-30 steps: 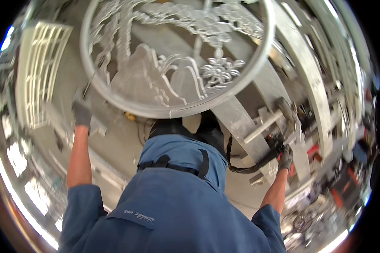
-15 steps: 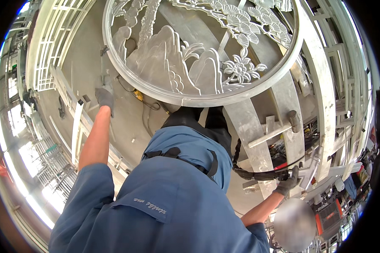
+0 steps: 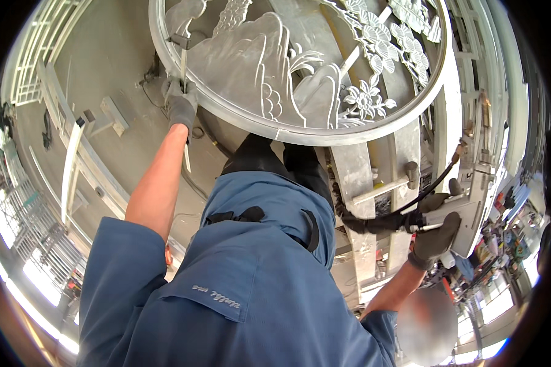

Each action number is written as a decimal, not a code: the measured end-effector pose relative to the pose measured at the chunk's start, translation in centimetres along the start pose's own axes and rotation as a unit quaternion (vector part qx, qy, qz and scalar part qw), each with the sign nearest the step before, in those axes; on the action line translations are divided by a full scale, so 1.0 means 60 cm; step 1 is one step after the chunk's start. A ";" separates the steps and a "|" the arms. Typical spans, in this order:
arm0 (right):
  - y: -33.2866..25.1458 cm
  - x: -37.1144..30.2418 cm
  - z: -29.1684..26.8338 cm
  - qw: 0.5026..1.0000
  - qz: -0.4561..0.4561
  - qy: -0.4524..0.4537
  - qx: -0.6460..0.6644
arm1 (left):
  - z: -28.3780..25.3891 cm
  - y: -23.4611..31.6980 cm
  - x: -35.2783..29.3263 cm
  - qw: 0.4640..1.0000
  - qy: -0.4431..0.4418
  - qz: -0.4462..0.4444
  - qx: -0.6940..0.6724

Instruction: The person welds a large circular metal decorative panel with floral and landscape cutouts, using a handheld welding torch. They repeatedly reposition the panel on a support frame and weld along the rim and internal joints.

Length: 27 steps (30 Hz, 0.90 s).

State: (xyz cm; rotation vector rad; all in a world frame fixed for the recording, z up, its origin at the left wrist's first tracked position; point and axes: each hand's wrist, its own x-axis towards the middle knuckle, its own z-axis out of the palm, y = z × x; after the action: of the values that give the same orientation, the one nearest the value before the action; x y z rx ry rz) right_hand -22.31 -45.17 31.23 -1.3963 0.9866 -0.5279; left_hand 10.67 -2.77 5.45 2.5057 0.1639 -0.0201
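In front of me stands a large round silver metal panel [image 3: 303, 136] with cut-out mountains and flowers inside its ring. My left hand [image 3: 181, 105], in a grey glove, is closed round the handle of a slim hammer [image 3: 184, 58]. The hammer's dark head lies over the ring's left edge. On the right, my gloved right hand [image 3: 438, 241] grips a silver welding gun [image 3: 471, 214] with a copper-coloured tip pointing away from me. A black sheathed cable [image 3: 370, 225] runs from the gun toward my waist.
Flat metal beams [image 3: 356, 183] run under the panel. Another hammer [image 3: 382, 189] with a pale handle lies across them. White metal lattice frames [image 3: 46, 58] stand at the far left, with loose metal bars [image 3: 73, 165] nearer. Mixed clutter [image 3: 508, 220] fills the right side.
My left hand has moved right and away from me, bringing the slim hammer to the ring's edge. The right hand has lifted the welding gun up and outward. My view has shifted a little.
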 end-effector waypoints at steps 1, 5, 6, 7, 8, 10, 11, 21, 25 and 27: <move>-0.014 0.006 0.001 0.999 0.009 -0.025 -0.042 | 0.004 -0.009 -0.003 1.000 0.002 -0.003 -0.007; -0.096 0.033 0.045 0.926 0.120 -0.263 -0.241 | 0.013 -0.042 -0.030 0.998 0.045 0.043 0.030; -0.086 0.053 0.043 0.906 0.096 -0.323 -0.255 | 0.011 -0.038 -0.037 0.998 0.042 0.031 0.029; -0.102 0.081 0.062 0.858 0.154 -0.380 -0.309 | 0.009 -0.032 -0.043 0.999 0.039 0.019 0.028; -0.092 0.104 0.070 0.832 0.185 -0.415 -0.317 | 0.004 -0.022 -0.046 0.999 0.037 0.007 0.030; -0.061 0.148 0.090 0.783 0.193 -0.485 -0.338 | 0.000 0.018 -0.041 0.998 -0.004 -0.065 0.008; -0.042 0.178 0.105 0.758 0.167 -0.528 -0.344 | -0.003 0.027 -0.042 0.995 -0.022 -0.101 0.001; 0.105 0.285 0.259 0.619 0.334 -0.637 -0.314 | -0.015 0.011 -0.007 0.973 -0.128 -0.176 0.071; 0.126 0.287 0.255 0.611 0.337 -0.652 -0.297 | -0.010 0.003 -0.013 0.977 -0.111 -0.178 0.024; 0.135 0.289 0.251 0.609 0.337 -0.657 -0.290 | -0.007 -0.001 -0.013 0.983 -0.099 -0.153 0.026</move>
State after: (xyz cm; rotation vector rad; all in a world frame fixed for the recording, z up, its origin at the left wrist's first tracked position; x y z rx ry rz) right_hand -2.79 -49.49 17.34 -1.3129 0.2895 1.4002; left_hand 9.85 -2.54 5.80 2.4884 0.4687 -0.4030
